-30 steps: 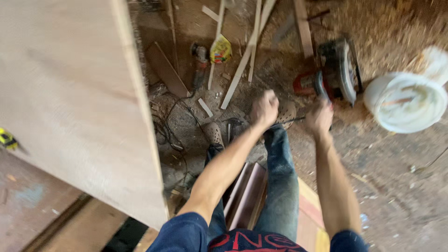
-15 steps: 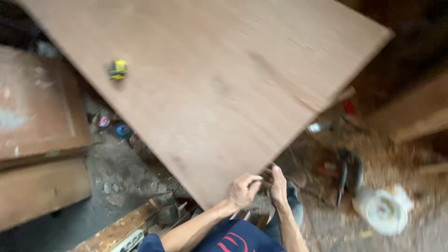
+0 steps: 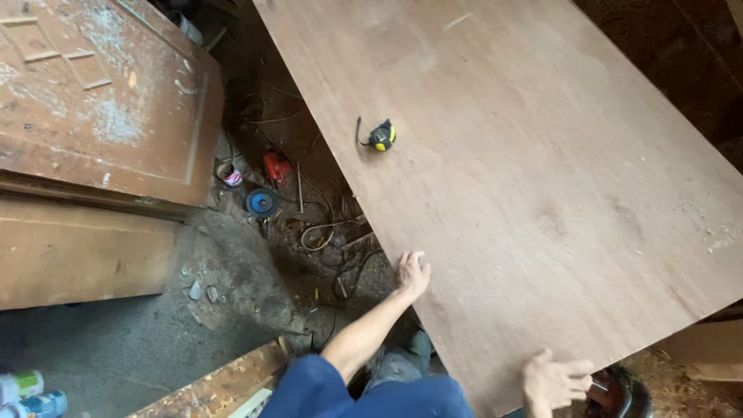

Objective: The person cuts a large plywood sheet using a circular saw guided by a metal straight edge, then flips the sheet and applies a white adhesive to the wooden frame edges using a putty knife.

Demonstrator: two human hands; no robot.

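1. Plywood sheet (image 3: 526,201): large, brown, lying flat; it fills the centre and right of the frame, with one corner pointing to the lower centre.
2. Left hand (image 3: 412,275): at the lower centre, resting on the sheet's left edge, fingers close together and curled over the rim.
3. Right hand (image 3: 553,381): at the bottom edge, palm on the sheet near its lower corner, fingers spread apart, gripping nothing.
4. Tape measure (image 3: 381,135): yellow and black, lying on the sheet in the upper centre, well apart from both hands.
5. Old wooden door (image 3: 101,101): upper left, on the littered floor.
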